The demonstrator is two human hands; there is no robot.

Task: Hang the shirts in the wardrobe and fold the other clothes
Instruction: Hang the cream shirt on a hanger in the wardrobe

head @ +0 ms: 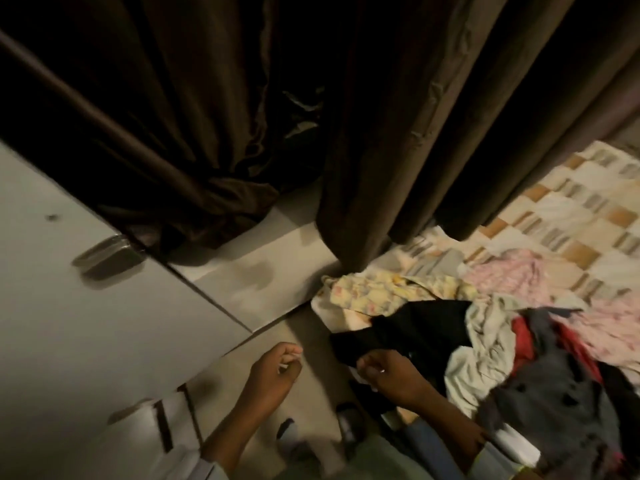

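The black garment [408, 330] lies at the near edge of the heap of clothes [519, 341] on the bed [571, 216], its dark end trailing over the bed's edge toward the floor. The right hand [384, 370] is at that trailing end with fingers curled, and it seems to pinch the cloth at its lower corner, though the picture is blurred and dim, so the grip is a judgement. The left hand [277, 367] hangs apart over the floor [311, 341] with fingers curled in; a pale sliver shows between thumb and fingers, too small to name, so I cannot tell whether it holds anything.

The main risk is in lifting by one corner. The black piece is overlapped by a pale grey-white garment [485, 337] and lies against a yellow printed one [388, 292], so a pull may drag these neighbours off the bed. A red piece [523, 334] and a grey one [554, 400] sit just beside them and could slide too.

A second risk is sorting: in this light I cannot say whether the black piece is a shirt or something to fold, and a wrong guess sends it to the wrong place.

A white wardrobe door [86, 299] with a metal handle [107, 254] stands close on the left, and brown curtains [398, 133] hang down to the bed, so the room to shake a garment out is tight and cloth could catch on either. The person's feet are under the work, and anything dropped lands among them.
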